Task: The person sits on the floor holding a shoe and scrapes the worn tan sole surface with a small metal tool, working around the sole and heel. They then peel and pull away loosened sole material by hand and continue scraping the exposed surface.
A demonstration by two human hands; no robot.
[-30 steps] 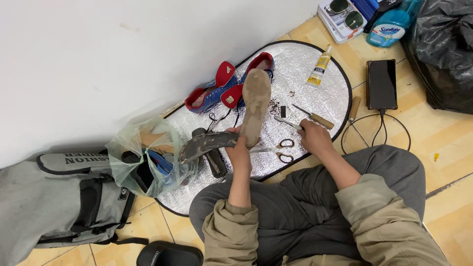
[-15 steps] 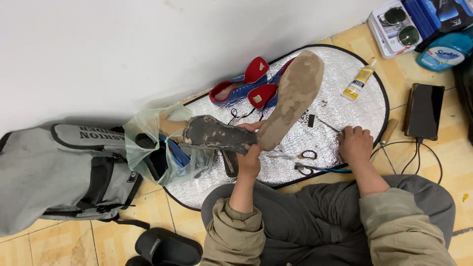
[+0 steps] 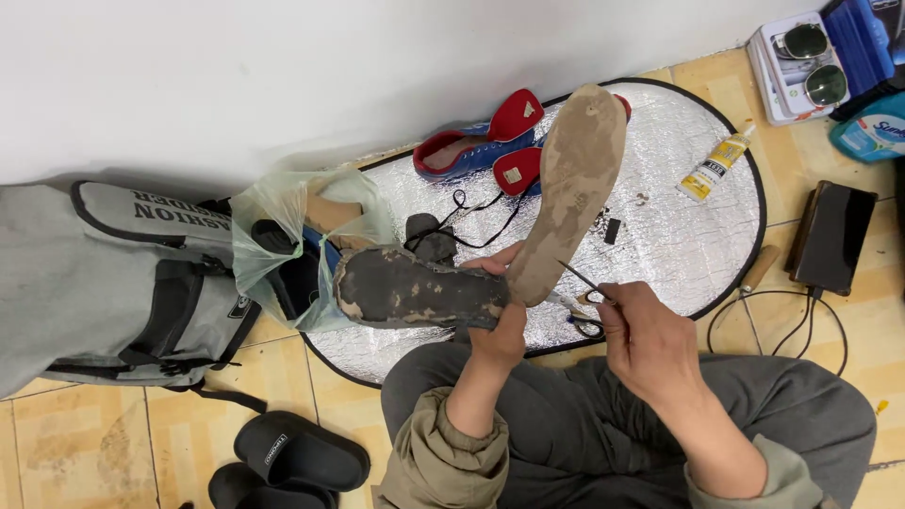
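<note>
- Right hand (image 3: 650,344) pinched on thin metal tool (image 3: 580,278), tip at sole's lower edge; keep strokes shallow.
- Left hand (image 3: 500,325) clamped on shoe (image 3: 415,287) where peeled sole (image 3: 570,188) hinges; hold firm.
- Beyond sole: silver mat (image 3: 679,236), glue tube (image 3: 716,165).

That tan, matt, rough, glue-crusted shoe sole (image 3: 571,188) looks grubby next to the crinkly, shiny silver foil mat (image 3: 679,236) and glossy tan floor tiles (image 3: 113,443).
</note>
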